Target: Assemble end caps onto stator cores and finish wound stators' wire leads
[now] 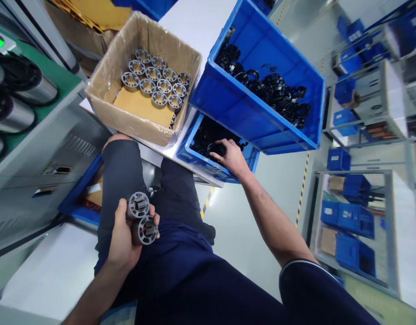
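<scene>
Two slotted metal cylinders [139, 205], grey-rimmed and hollow, lie side by side in my left hand [123, 234] above my thigh. My right hand [231, 156] reaches into the lower blue bin [189, 152], its thumb and fingers curled round a black ring-shaped part [217, 150]. More black parts fill that bin, and their shapes run together in the dark. A plastic-lined cardboard box [126, 119] stands in front of me, with several similar slotted cylinders [153, 74] upright on a brown sheet inside.
A large blue bin [262, 117] of black ring parts overhangs the lower bin. Large metal cylinders [38, 88] rest on a green surface at left, above a grey cabinet [58, 158]. Shelves with blue bins [350, 207] stand at right beyond the floor tape.
</scene>
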`<state>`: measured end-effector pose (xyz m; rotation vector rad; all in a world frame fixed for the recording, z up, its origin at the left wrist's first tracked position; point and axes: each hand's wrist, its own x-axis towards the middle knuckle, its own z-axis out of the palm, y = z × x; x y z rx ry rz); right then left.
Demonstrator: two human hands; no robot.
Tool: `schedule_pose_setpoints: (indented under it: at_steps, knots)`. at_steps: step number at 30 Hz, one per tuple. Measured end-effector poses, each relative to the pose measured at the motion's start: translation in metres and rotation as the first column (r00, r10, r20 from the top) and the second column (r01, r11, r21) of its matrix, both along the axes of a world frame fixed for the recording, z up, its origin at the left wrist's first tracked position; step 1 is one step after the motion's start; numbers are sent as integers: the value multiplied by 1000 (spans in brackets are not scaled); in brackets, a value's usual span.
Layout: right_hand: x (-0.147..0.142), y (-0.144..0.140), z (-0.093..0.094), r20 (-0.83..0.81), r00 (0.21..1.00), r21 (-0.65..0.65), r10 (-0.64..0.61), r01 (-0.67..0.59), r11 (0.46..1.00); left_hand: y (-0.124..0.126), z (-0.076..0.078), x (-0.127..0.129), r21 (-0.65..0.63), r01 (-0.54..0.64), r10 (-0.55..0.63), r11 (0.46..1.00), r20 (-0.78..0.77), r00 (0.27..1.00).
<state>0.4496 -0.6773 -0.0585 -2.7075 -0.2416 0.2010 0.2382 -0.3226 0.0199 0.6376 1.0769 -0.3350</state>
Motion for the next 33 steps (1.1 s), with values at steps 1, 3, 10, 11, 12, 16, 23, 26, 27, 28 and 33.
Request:
schedule_pose_setpoints:
  at_steps: [1,3,10,11,12,16,23,26,27,28,33]
  knots:
    - [2,0,-2,-7,1000,-19,7,-7,1000,0,-1,-1,7,11,-11,1000,11,1000]
    - [4,0,-4,-19,999,-44,29,-30,999,2,-4,-5,31,46,-47,998,32,998]
    - [4,2,0,-51,994,-22,98,-99,995,4,-16,-19,-36,124,-122,992,55,991]
    - [4,2,1,-56,993,-7,100,-100,995,4,-17,-20,-46,135,-132,990,64,989]
    - [3,3,1,-60,994,10,97,-96,995,4,-18,-21,-50,149,-145,988,73,987]
    - [-1,3,4,-41,998,105,44,-39,994,4,-22,-19,-12,184,-182,983,99,978]
    - [-9,-4,22,30,989,376,-147,125,918,2,-21,-14,86,112,-130,990,249,960]
    - [-34,23,41,20,989,496,-144,115,860,-1,-11,-10,135,73,-118,988,362,925]
    - [-48,41,49,36,992,547,-120,81,833,-1,-7,-7,146,61,-116,987,407,906]
    - [-63,61,58,74,994,616,-81,18,787,-2,-3,-5,155,48,-114,987,453,884]
    - [-132,173,98,176,962,862,209,-253,439,-3,14,-2,270,-48,-119,962,569,814]
